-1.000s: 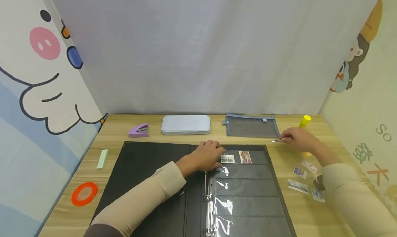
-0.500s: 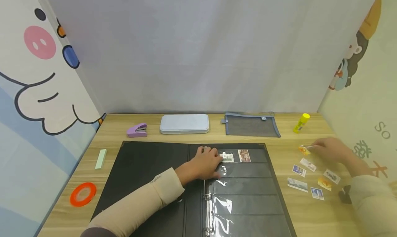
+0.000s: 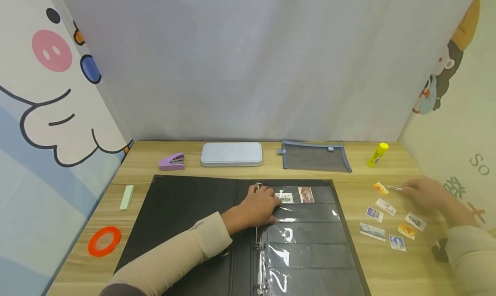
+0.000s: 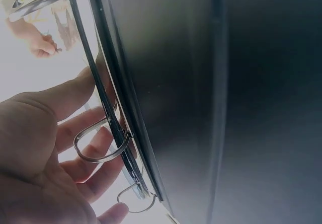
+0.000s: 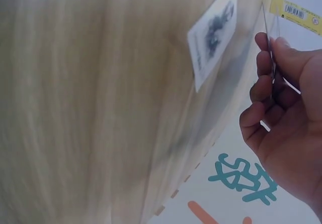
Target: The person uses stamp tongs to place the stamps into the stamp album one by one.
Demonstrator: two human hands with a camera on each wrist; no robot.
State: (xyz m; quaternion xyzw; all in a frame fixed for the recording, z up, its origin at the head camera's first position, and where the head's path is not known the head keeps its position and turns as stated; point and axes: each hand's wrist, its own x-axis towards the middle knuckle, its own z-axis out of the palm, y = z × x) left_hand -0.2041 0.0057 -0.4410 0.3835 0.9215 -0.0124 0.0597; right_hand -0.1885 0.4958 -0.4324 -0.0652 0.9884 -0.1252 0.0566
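An open black stamp album lies on the table, its right side a clear-pocketed page. In the top pocket are a green-and-white stamp and a reddish-brown stamp. My left hand rests on the page's upper inner corner beside the metal rings, fingers spread and relaxed. With my right hand I pinch metal tweezers; their tips point left, just beside an orange stamp on the table. Several other stamps lie below it, among them a long grey one.
Along the back stand a purple stapler, a pale case, a grey mesh pouch and a yellow glue stick. At the left lie a pale green strip and an orange tape roll.
My right hand has moved right and nearer with the tweezers, from below the mesh pouch to the orange stamp, then slightly further right. My left hand has slid slightly nearer on the page.
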